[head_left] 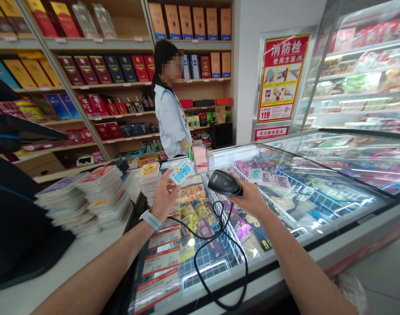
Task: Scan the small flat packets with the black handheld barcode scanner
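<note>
The left hand [165, 195] is closed in a pinch on a small pale-blue card packet [182, 172], and a black plastic handheld barcode scanner [224, 183] is clamped in the right hand [248, 197], well apart from the left. A thin black cable [196, 258] is looped down from the scanner over a glass-topped chest freezer [285, 258]. Stacks of colourful flat packets [104, 197] are piled on a white counter [62, 262] alongside, and a person in a pale-blue shirt [168, 120] is seen beyond, before wooden shelves [121, 45] of boxed goods.
</note>
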Available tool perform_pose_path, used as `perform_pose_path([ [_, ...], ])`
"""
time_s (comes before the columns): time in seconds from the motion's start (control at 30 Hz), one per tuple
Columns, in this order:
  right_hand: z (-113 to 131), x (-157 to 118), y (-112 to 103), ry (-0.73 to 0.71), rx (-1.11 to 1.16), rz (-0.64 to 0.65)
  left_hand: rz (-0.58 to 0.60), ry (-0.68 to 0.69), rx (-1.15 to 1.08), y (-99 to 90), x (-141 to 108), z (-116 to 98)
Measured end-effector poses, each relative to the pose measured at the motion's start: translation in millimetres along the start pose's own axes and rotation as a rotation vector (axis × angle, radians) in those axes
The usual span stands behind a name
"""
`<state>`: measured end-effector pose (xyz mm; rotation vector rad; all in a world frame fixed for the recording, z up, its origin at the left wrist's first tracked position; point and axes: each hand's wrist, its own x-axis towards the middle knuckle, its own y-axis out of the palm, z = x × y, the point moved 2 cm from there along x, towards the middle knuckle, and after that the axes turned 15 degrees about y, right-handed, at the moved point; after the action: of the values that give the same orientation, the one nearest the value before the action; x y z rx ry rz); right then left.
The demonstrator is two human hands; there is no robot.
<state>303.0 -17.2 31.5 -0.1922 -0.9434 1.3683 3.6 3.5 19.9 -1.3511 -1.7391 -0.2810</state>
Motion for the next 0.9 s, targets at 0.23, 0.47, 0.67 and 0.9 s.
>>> perform_pose_path([
  [0.23,2.8,-0.1,-1.0,-0.002,0.012,0.009,0.009,0.005,0.022,-0.9,-0.3,1.6],
  [0.47,1.7,0.2,0.1,0.002,0.000,0.013,0.014,0.024,0.033,-1.1,0.0,-1.3],
  [0.67,5.0,-0.9,-1.5,0.007,0.001,0.013,0.014,0.027,0.023,-1.4,-0.8,1.9],
  [0.9,2.8,-0.2,-0.7,0.003,-0.013,0.021,0.010,-0.005,-0.001,-0.9,0.3,-3.7],
])
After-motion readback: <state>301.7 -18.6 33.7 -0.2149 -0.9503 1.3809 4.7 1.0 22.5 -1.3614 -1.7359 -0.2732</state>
